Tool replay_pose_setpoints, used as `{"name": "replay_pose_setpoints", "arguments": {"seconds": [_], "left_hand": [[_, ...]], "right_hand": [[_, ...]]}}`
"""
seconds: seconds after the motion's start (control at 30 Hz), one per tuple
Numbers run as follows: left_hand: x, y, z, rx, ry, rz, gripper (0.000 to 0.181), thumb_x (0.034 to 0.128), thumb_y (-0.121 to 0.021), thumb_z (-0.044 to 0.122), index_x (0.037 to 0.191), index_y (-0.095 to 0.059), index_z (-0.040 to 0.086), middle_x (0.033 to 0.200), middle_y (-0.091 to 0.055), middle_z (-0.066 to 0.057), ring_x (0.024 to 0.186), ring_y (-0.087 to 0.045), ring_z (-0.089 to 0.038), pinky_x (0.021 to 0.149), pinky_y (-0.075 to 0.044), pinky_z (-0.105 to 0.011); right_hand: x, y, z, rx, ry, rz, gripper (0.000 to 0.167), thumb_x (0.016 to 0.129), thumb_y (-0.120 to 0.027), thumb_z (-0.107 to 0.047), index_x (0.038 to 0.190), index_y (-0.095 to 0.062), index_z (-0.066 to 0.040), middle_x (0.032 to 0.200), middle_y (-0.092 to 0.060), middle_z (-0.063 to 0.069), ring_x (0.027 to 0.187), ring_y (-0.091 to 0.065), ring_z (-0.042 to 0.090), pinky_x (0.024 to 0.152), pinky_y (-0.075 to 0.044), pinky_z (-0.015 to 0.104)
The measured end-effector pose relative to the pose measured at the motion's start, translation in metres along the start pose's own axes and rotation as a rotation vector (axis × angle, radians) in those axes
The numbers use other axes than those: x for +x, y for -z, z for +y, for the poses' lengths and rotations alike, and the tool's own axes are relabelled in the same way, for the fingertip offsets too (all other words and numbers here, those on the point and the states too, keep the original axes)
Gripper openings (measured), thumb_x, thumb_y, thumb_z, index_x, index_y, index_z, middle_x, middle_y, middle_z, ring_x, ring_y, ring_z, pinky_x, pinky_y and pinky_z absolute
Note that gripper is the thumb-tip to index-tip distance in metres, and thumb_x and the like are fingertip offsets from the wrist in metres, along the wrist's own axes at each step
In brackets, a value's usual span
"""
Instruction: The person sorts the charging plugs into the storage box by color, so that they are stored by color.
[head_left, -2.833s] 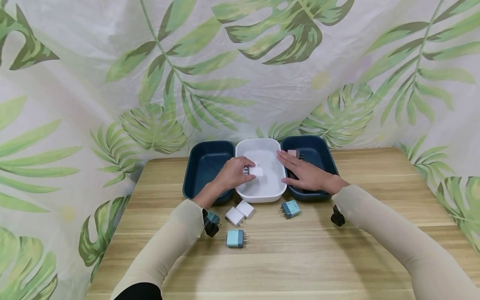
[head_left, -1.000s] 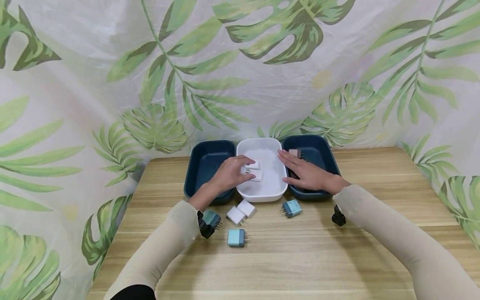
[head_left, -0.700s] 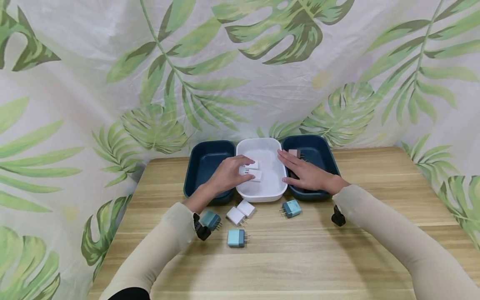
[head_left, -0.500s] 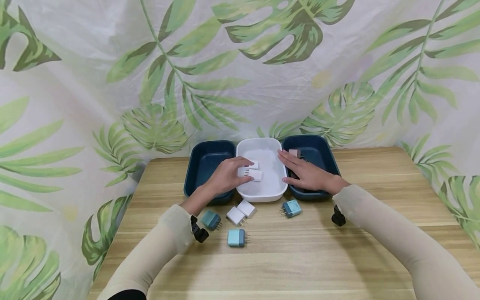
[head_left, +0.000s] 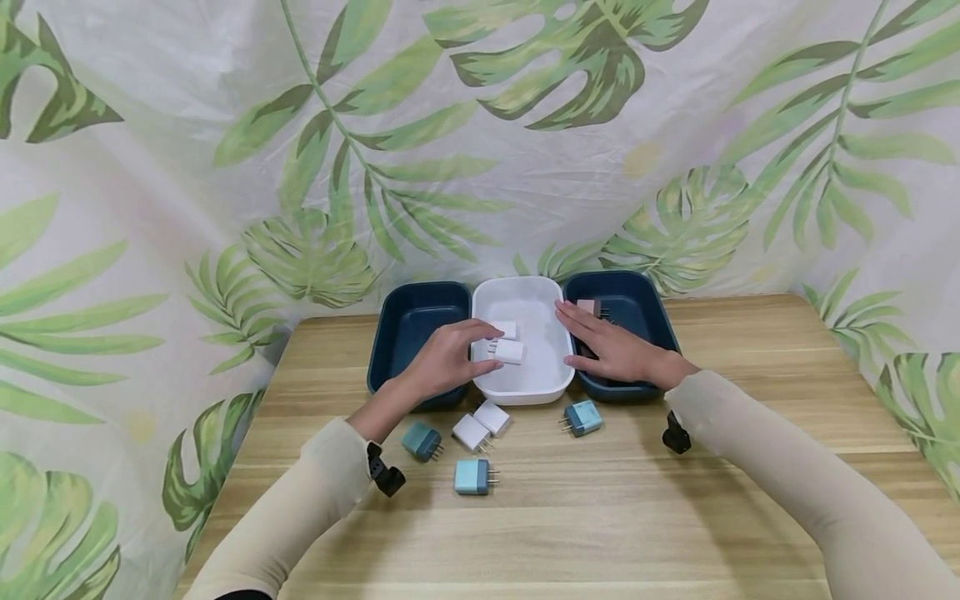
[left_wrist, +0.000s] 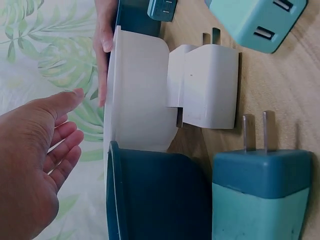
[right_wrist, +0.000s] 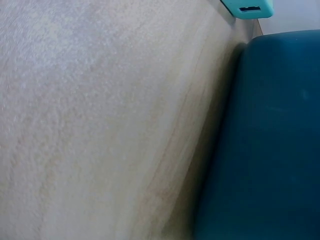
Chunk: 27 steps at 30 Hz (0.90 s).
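Note:
My left hand point(head_left: 446, 358) hovers at the left side of the white tray point(head_left: 551, 367), thumb and fingers apart with nothing between them. Just beyond its fingertips, two white charger plugs lie in that tray: a nearer charger point(head_left: 509, 352) and a farther charger point(head_left: 505, 330). In the left wrist view the same hand point(left_wrist: 40, 150) shows loosely bent fingers and an unoccupied palm. My right hand point(head_left: 618, 346) rests with extended fingers across the right navy tray point(head_left: 648, 308), fingertips at the white tray's rim. It partly covers that tray's contents; the right wrist view does not show the hand.
A left navy tray point(head_left: 408, 321) adjoins the white one. A pinkish charger point(head_left: 588, 307) sits in the right tray. On the wooden table lie two white chargers point(head_left: 471, 432) touching, and a teal charger point(head_left: 422, 441), another teal charger point(head_left: 470, 477) and a third teal charger point(head_left: 585, 417).
My left hand has let go of a white charger, which now lies in the white tray. The hand has spread its fingers and drawn back slightly leftward. My right hand stays put.

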<state>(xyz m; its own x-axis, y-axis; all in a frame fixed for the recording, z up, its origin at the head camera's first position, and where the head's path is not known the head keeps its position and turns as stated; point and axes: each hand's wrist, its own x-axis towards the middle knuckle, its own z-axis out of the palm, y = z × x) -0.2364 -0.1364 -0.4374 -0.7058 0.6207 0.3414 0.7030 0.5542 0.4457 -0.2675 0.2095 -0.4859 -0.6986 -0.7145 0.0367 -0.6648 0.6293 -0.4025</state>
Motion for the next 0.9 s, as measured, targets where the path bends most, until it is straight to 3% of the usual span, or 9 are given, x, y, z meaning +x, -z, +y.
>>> {"name": "replay_pose_setpoints", "arguments": {"seconds": [0.47,0.9], "left_hand": [[-0.015,0.005,0.003,-0.006,-0.062,0.019,0.042,0.0878,-0.089,0.022,0.123,-0.076,0.005,0.126,-0.074,-0.013,0.113,-0.073,-0.027,0.093,-0.061,-0.042],[-0.036,0.013,0.004,-0.005,-0.081,0.008,0.044,0.0883,-0.089,0.025,0.125,-0.076,0.006,0.124,-0.075,-0.010,0.109,-0.074,-0.024,0.086,-0.062,-0.038]], "right_hand": [[0.000,0.000,0.003,-0.005,0.007,0.005,0.085,0.109,-0.056,-0.047,0.171,-0.011,-0.009,0.179,-0.001,0.006,0.164,-0.008,0.030,0.128,-0.022,0.055],[0.001,-0.002,0.003,-0.005,0.004,0.009,0.085,0.109,-0.056,-0.047,0.171,-0.010,-0.010,0.179,-0.002,0.006,0.164,-0.009,0.029,0.128,-0.024,0.054]]}}
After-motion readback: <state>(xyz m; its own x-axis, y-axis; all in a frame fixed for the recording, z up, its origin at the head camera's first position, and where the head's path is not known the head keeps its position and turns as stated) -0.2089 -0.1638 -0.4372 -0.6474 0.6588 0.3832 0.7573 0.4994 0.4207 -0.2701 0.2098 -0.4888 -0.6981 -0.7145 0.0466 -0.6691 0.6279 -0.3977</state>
